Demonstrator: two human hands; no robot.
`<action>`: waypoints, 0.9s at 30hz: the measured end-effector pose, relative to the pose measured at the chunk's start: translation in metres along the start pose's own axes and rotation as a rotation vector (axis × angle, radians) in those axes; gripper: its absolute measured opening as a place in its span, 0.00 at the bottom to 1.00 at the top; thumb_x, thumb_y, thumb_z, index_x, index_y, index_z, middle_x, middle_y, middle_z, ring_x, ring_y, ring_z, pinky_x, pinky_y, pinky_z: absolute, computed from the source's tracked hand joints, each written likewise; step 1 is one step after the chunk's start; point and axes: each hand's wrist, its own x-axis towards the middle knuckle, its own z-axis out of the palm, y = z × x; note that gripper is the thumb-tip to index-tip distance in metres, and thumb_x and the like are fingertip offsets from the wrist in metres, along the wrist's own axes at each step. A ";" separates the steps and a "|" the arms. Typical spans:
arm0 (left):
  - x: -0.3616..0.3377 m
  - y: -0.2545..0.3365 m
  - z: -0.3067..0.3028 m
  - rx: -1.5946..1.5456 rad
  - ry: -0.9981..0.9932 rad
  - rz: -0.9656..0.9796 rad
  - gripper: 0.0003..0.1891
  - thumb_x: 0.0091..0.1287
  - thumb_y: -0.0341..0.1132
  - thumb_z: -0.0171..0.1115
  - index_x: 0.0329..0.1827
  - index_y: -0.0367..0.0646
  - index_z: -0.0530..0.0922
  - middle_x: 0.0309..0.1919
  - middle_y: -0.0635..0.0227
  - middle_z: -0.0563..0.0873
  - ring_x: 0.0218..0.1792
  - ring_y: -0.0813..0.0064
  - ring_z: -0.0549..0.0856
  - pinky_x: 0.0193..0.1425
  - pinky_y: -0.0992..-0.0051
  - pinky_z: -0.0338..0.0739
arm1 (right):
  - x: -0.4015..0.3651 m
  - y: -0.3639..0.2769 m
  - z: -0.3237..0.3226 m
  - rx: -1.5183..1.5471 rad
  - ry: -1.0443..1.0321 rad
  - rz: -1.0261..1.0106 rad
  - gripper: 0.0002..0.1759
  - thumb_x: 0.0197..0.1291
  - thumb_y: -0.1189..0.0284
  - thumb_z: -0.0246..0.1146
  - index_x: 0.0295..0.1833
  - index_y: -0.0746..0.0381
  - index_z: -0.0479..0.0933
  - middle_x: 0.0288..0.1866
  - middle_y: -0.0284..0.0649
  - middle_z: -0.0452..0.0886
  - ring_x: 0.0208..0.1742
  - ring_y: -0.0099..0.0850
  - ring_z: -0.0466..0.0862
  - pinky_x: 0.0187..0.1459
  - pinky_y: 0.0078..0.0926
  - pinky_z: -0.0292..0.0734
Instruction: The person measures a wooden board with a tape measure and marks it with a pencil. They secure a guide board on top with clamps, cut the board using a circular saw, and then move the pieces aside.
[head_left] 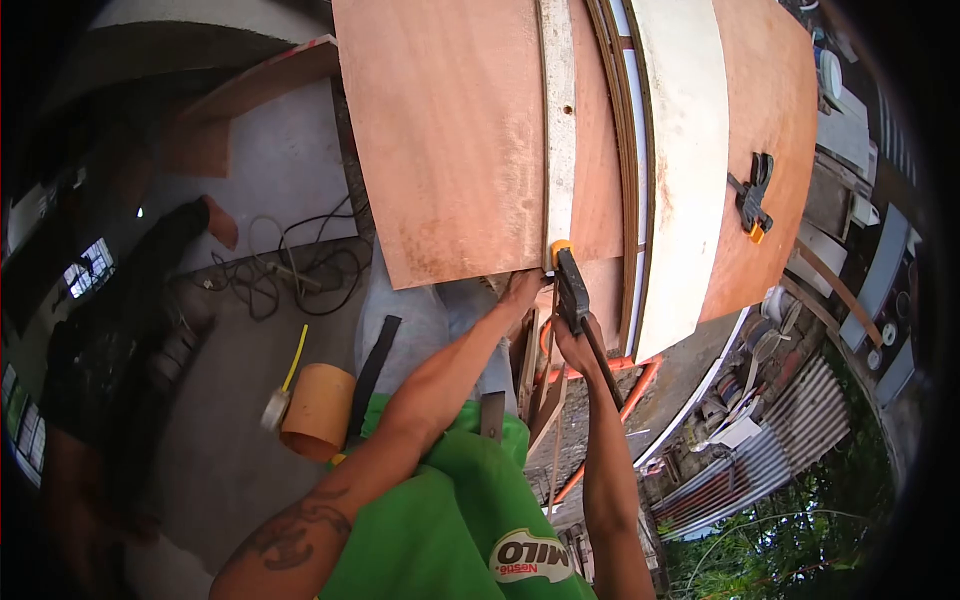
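Note:
A black bar clamp (572, 288) with an orange pad sits at the near end of a pale wooden strip (558, 150), which lies along a plywood sheet (440, 140). My right hand (577, 347) is closed around the clamp's handle, and its bar slants down beside my forearm. Close by, my left hand (522, 290) is at the sheet's near edge, just left of the clamp. Its fingers look curled in at the strip's end, but the edge partly hides them and what they grip. A second bar clamp (754, 200) rests on the reddish plywood at the right.
Stacked board edges (632, 180) run beside a whitish panel (685, 150). On the floor at left are a tangled cable (290, 270), an orange-brown cylinder (318, 410) and a tape measure (277, 408). Another person's foot (221, 222) shows there. Corrugated sheets (770, 440) lie lower right.

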 end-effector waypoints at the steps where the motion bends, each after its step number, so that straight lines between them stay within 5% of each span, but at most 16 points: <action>1: 0.006 -0.009 -0.009 0.001 -0.003 -0.001 0.19 0.76 0.40 0.47 0.63 0.40 0.73 0.57 0.66 0.80 0.57 0.70 0.81 0.62 0.66 0.77 | 0.001 0.000 -0.001 -0.012 -0.042 0.044 0.22 0.55 0.65 0.61 0.52 0.67 0.77 0.32 0.50 0.81 0.35 0.37 0.82 0.41 0.35 0.77; 4: 0.022 -0.040 -0.044 0.222 -0.113 0.030 0.16 0.73 0.38 0.50 0.54 0.39 0.79 0.54 0.65 0.82 0.57 0.71 0.80 0.60 0.68 0.76 | -0.002 0.003 -0.004 0.020 -0.091 0.018 0.22 0.53 0.64 0.61 0.50 0.67 0.75 0.30 0.48 0.80 0.32 0.35 0.80 0.39 0.35 0.75; 6: -0.005 0.005 -0.043 1.048 -0.304 0.275 0.13 0.68 0.35 0.53 0.43 0.36 0.83 0.51 0.62 0.82 0.59 0.70 0.79 0.63 0.70 0.72 | -0.005 0.004 -0.009 0.065 -0.092 -0.049 0.22 0.52 0.63 0.62 0.49 0.68 0.75 0.29 0.47 0.79 0.31 0.35 0.79 0.37 0.35 0.75; 8: -0.003 0.004 -0.052 0.799 -0.363 0.330 0.13 0.64 0.36 0.57 0.37 0.33 0.83 0.50 0.58 0.82 0.59 0.70 0.78 0.65 0.71 0.68 | -0.009 -0.002 -0.019 -0.005 -0.162 -0.007 0.21 0.50 0.63 0.62 0.45 0.68 0.76 0.27 0.44 0.77 0.31 0.33 0.76 0.37 0.34 0.75; 10: -0.011 0.020 -0.044 0.622 -0.383 0.204 0.17 0.61 0.37 0.62 0.49 0.35 0.81 0.56 0.59 0.79 0.64 0.68 0.74 0.69 0.70 0.65 | -0.005 0.004 -0.015 -0.060 -0.123 0.002 0.21 0.51 0.62 0.61 0.44 0.69 0.76 0.29 0.50 0.80 0.33 0.39 0.82 0.39 0.36 0.76; 11: -0.017 0.023 -0.030 0.275 -0.312 0.237 0.32 0.60 0.42 0.71 0.65 0.36 0.70 0.64 0.60 0.72 0.70 0.67 0.68 0.72 0.69 0.62 | -0.004 0.000 -0.013 -0.037 -0.087 0.014 0.22 0.52 0.62 0.60 0.44 0.69 0.76 0.31 0.54 0.80 0.36 0.45 0.83 0.41 0.38 0.77; 13: -0.019 0.017 -0.027 0.216 -0.285 0.182 0.37 0.60 0.42 0.73 0.69 0.37 0.64 0.67 0.61 0.69 0.72 0.67 0.66 0.74 0.69 0.61 | 0.001 0.002 -0.009 -0.016 -0.060 0.062 0.21 0.53 0.63 0.58 0.43 0.72 0.76 0.35 0.65 0.80 0.44 0.57 0.84 0.46 0.43 0.77; 14: -0.017 0.011 -0.028 0.158 -0.248 0.133 0.43 0.60 0.42 0.75 0.73 0.38 0.58 0.69 0.62 0.66 0.73 0.66 0.63 0.75 0.69 0.60 | 0.002 0.004 -0.008 -0.013 -0.054 0.071 0.21 0.53 0.63 0.58 0.43 0.72 0.76 0.35 0.65 0.80 0.44 0.57 0.84 0.46 0.43 0.77; 18: -0.007 0.010 -0.035 0.427 -0.234 0.209 0.40 0.62 0.39 0.74 0.73 0.37 0.60 0.71 0.62 0.65 0.73 0.69 0.64 0.74 0.71 0.62 | -0.001 0.013 -0.005 -0.003 -0.037 0.074 0.19 0.53 0.64 0.57 0.43 0.70 0.77 0.34 0.63 0.80 0.42 0.57 0.84 0.46 0.43 0.78; 20: -0.025 0.032 -0.022 0.281 -0.285 0.122 0.39 0.62 0.40 0.73 0.73 0.37 0.62 0.69 0.62 0.69 0.69 0.70 0.68 0.70 0.70 0.67 | 0.001 0.010 -0.011 -0.061 -0.083 0.075 0.20 0.53 0.64 0.57 0.45 0.69 0.77 0.35 0.62 0.81 0.42 0.57 0.84 0.46 0.43 0.78; 21: -0.025 0.036 -0.026 0.244 -0.308 -0.087 0.46 0.57 0.41 0.77 0.74 0.36 0.58 0.69 0.61 0.66 0.69 0.67 0.68 0.69 0.67 0.69 | 0.000 0.007 -0.013 -0.038 -0.095 0.064 0.20 0.53 0.64 0.58 0.47 0.68 0.77 0.35 0.62 0.82 0.42 0.57 0.84 0.46 0.44 0.78; 22: -0.017 0.014 -0.026 0.117 -0.216 -0.049 0.61 0.46 0.44 0.84 0.76 0.36 0.49 0.71 0.53 0.64 0.71 0.58 0.68 0.69 0.63 0.73 | 0.002 0.004 -0.017 -0.024 -0.106 0.044 0.21 0.53 0.64 0.58 0.48 0.67 0.77 0.36 0.62 0.82 0.43 0.57 0.84 0.46 0.44 0.78; 24: -0.019 0.019 -0.021 0.206 -0.243 0.086 0.62 0.41 0.44 0.87 0.75 0.35 0.53 0.70 0.54 0.65 0.72 0.57 0.66 0.70 0.61 0.72 | 0.003 0.001 -0.019 -0.030 -0.112 0.075 0.22 0.53 0.65 0.59 0.50 0.67 0.76 0.36 0.61 0.82 0.44 0.57 0.84 0.46 0.44 0.78; 26: -0.021 0.024 -0.018 0.174 -0.275 -0.023 0.62 0.38 0.48 0.87 0.74 0.34 0.57 0.70 0.54 0.66 0.71 0.58 0.67 0.71 0.60 0.70 | -0.001 0.008 -0.011 -0.008 0.023 0.001 0.13 0.53 0.66 0.59 0.33 0.68 0.75 0.21 0.48 0.74 0.25 0.34 0.78 0.33 0.36 0.76; 27: -0.017 0.022 -0.017 0.161 -0.279 -0.026 0.62 0.38 0.48 0.87 0.74 0.34 0.57 0.70 0.54 0.66 0.71 0.58 0.67 0.71 0.60 0.70 | -0.001 0.013 -0.009 -0.017 0.013 -0.034 0.14 0.52 0.66 0.60 0.35 0.68 0.76 0.22 0.48 0.76 0.27 0.33 0.79 0.33 0.35 0.76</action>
